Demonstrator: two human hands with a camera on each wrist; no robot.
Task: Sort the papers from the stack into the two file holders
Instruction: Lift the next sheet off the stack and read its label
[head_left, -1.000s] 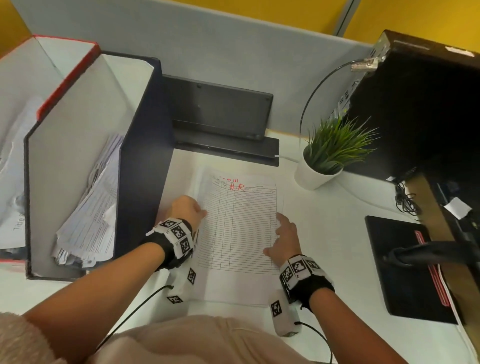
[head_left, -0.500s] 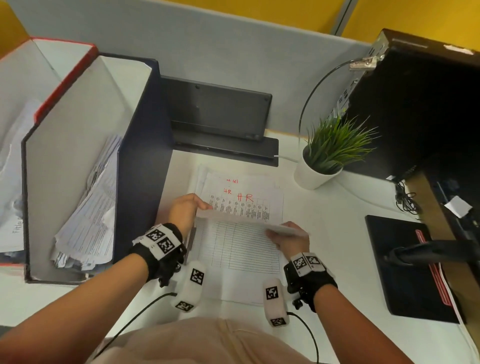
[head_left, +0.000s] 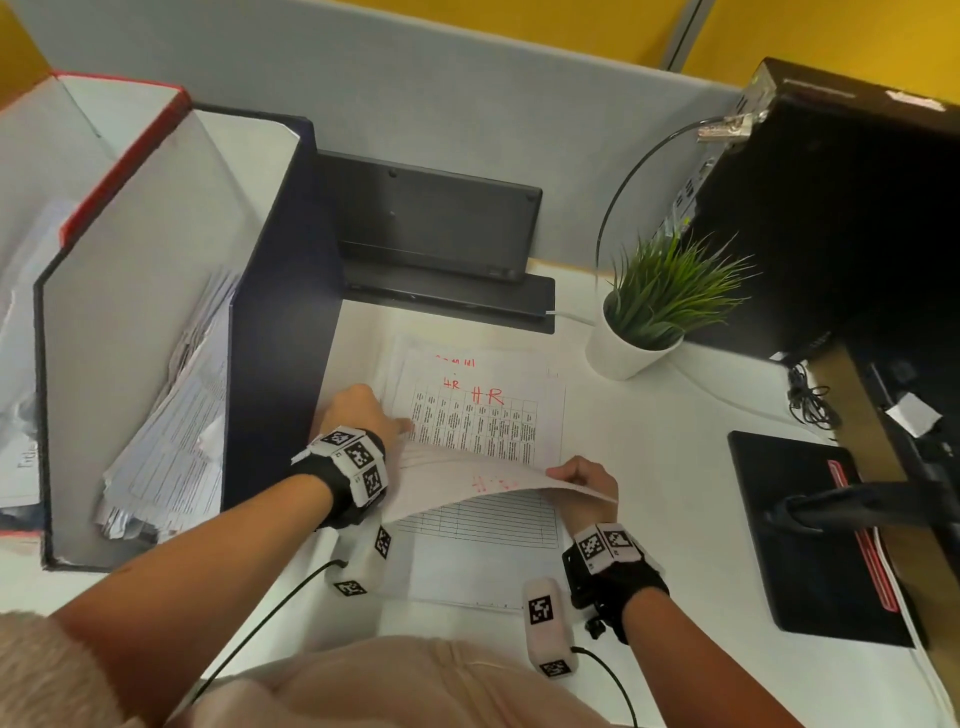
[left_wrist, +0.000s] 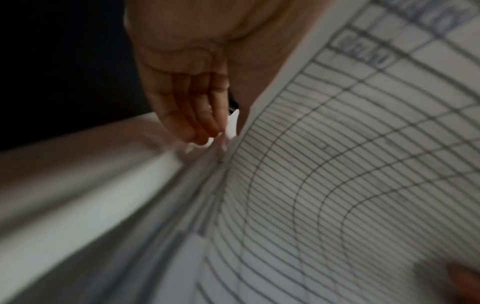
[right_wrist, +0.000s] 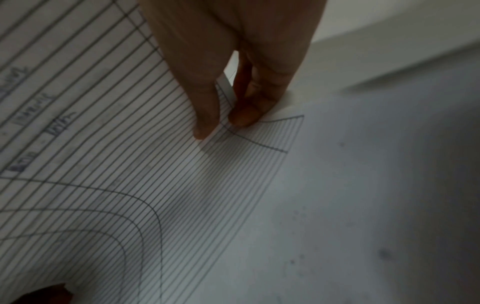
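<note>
A stack of papers (head_left: 485, 423) lies in the middle of the white desk. Its top sheet (head_left: 467, 491), a ruled form, is lifted at the far end and curls back toward me. My left hand (head_left: 358, 415) pinches that sheet's left edge, and my right hand (head_left: 584, 478) pinches its right edge between thumb (right_wrist: 205, 102) and fingers (right_wrist: 249, 111). The ruled sheet (left_wrist: 363, 164) fills the left wrist view beside my fingers (left_wrist: 197, 115). The uncovered page below carries a red "HR". A navy file holder (head_left: 280, 312) with papers stands at left, with a red-edged holder (head_left: 119, 166) beyond it.
A potted plant (head_left: 644, 312) stands right of the stack. A black computer case (head_left: 831, 208) and a black pad (head_left: 810, 530) take up the right side. A dark stand (head_left: 436, 228) sits against the grey partition behind the stack.
Both hands have taken hold of the top sheet and peeled its far end up and toward me. The page beneath, marked HR, has come into view.
</note>
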